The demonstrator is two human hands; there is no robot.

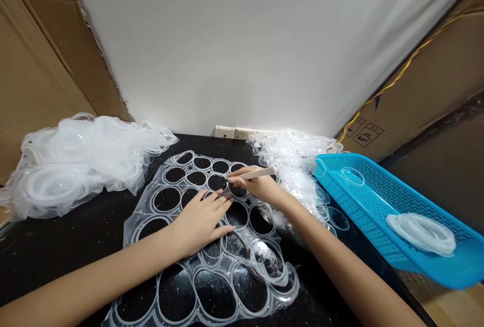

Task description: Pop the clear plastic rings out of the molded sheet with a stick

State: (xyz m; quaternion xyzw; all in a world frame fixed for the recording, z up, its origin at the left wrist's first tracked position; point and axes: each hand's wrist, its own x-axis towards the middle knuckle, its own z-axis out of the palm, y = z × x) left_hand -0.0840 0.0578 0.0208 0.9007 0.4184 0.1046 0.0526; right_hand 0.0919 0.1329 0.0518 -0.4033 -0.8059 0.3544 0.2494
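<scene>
A translucent sheet (189,259) of soft-looking material lies over the black tabletop, with rows of round holes edged by raised rings. My left hand (202,218) rests flat on its middle, fingers spread. Just beyond it, to the right, my right hand (260,186) grips a slim, white-handled, pen-like tool (257,173). The tool's tip points left at the rim of a ring near the sheet's far part; what kind of tip it has is too small to tell. At the sheet's lower right corner, a few rings overlap and look partly loose.
A heap of similar translucent sheets (86,160) sits at left. Tangled clear scraps and rings (297,166) pile up at right, beside a blue plastic basket (372,226) holding a bundle of rings (421,234). Wall sockets (235,133), cardboard (427,85) and a yellow-red twisted wire (403,72) border the table.
</scene>
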